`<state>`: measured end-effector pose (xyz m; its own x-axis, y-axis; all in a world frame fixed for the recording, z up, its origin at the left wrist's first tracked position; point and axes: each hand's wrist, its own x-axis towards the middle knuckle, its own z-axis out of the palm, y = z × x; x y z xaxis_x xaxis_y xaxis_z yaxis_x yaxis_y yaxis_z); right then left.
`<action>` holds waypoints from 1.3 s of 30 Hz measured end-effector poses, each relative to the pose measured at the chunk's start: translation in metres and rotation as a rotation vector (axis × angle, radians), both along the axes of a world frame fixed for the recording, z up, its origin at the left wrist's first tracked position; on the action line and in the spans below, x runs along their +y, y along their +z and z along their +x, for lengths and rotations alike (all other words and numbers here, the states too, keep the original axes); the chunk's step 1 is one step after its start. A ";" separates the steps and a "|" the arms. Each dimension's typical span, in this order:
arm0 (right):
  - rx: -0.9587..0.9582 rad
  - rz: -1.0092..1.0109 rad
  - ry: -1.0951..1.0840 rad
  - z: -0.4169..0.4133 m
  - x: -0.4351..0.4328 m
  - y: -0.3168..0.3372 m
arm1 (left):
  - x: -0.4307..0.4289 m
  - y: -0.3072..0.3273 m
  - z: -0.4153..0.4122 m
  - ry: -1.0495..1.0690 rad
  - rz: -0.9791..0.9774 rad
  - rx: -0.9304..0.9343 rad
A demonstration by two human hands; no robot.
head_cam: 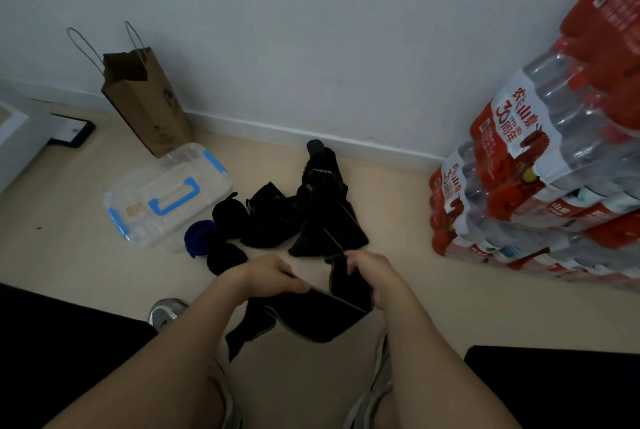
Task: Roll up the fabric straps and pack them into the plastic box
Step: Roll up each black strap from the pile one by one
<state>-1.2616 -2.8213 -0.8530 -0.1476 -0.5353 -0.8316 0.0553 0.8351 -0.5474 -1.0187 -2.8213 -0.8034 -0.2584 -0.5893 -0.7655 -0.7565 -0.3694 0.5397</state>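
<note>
Above floor (398,193), left hand (273,273), right hand (374,271) grip strap (322,318); water packs (519,138) read "30周年".

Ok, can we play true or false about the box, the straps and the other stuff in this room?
1. Both the left hand and the right hand hold a black fabric strap. True.
2. The clear plastic box with blue latches has no lid on. False: its lid is on.
3. A blue rolled strap sits beside that box. True.
4. The brown paper bag lies flat. False: it stands upright against the white wall.
5. The packs of water bottles with red labels are stacked on the person's left. False: they are on the right.
</note>
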 end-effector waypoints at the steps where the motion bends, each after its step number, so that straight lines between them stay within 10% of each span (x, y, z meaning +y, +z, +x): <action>1: 0.107 -0.016 0.034 -0.003 0.007 -0.008 | 0.003 -0.011 0.003 -0.042 -0.046 -0.078; 10: 1.039 0.068 0.650 -0.005 0.032 -0.037 | 0.007 -0.053 -0.001 0.034 -0.321 -0.137; 16: 0.712 -0.417 0.538 0.008 -0.024 -0.039 | -0.005 -0.064 -0.021 -0.144 -0.408 -0.160; 27: 0.902 -0.277 0.758 0.012 -0.054 -0.076 | -0.022 -0.091 -0.034 -0.124 -0.182 -0.068; 39: 0.935 -1.209 -0.019 0.032 -0.113 0.116 | -0.045 -0.043 -0.049 0.061 -0.409 -0.005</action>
<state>-1.2298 -2.9341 -0.7369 -0.3698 -0.7952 0.4805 -0.6809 -0.1200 -0.7225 -1.0674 -2.8667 -0.8468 -0.2101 -0.8592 -0.4665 -0.7429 -0.1699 0.6475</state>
